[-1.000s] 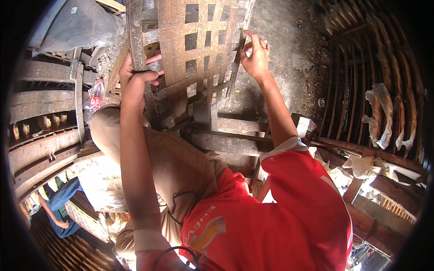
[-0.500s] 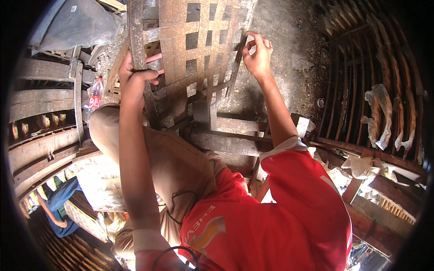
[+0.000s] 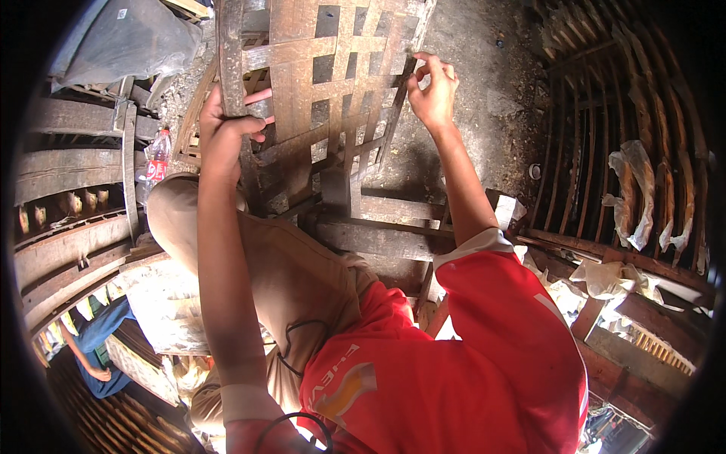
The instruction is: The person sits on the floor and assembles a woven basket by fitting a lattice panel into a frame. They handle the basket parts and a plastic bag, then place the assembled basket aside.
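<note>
A woven lattice panel [image 3: 293,83] of flat brown strips, set in a wooden frame, stands tilted in front of me at the top of the view. My left hand [image 3: 225,136] is closed around the frame's left rail [image 3: 231,57], with two fingertips showing through on the inner side. At the panel's right edge, my right hand [image 3: 432,92] has its thumb and forefinger pinched on the thin rim, the other fingers curled. The panel's top end lies outside the picture. Its lower end is beside my bent knee [image 3: 174,204].
A plastic bottle with a red label [image 3: 156,159] stands left of my knee. Slatted wooden racks [image 3: 582,151] line the right side. Grey sheeting [image 3: 128,38] hangs at upper left. A wooden beam [image 3: 386,236] crosses below the panel. Another person's arm [image 3: 87,359] shows at lower left.
The panel has shifted very slightly to the right. Both hands keep their hold in nearly the same place.
</note>
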Demonstrator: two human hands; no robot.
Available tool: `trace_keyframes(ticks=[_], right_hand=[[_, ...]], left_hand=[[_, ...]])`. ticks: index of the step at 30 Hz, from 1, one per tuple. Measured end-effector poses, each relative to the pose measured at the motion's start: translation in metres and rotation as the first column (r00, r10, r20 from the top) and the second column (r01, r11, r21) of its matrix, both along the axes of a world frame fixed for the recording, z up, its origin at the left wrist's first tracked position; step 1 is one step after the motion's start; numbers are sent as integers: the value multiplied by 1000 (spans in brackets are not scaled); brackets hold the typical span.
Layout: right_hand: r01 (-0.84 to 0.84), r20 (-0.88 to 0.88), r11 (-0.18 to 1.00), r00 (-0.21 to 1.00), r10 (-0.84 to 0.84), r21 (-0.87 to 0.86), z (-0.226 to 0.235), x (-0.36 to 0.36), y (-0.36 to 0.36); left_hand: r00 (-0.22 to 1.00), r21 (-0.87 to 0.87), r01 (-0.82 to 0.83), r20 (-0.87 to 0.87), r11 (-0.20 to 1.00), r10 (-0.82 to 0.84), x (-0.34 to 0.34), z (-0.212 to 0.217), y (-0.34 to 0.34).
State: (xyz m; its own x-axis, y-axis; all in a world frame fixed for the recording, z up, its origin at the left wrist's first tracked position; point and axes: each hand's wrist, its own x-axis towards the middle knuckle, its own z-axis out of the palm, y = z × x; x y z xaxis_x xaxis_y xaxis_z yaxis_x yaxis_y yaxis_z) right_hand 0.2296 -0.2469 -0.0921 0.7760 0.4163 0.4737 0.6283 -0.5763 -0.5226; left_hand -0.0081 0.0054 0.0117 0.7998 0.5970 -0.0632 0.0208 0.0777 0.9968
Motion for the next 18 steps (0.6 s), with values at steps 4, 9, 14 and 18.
trace_keyframes(ticks=[4,9,14,18], right_hand=[[75,212,996,975,-62,-53,7,-12,12],[-3,77,991,997,-7,133,3,-3,1],[5,88,998,996,-11,70,-4,4,-2],[26,273,1000,962,-23,-5,6,-1,9]], left_hand=[[1000,-7,-11,-12,1000,11,-2,0,2],[999,-1,-43,24,999,43,0,3,-2],[1000,7,-1,-31,1000,2,-1,7,-1],[1000,14,7,15,1000,-7,0,-2,3]])
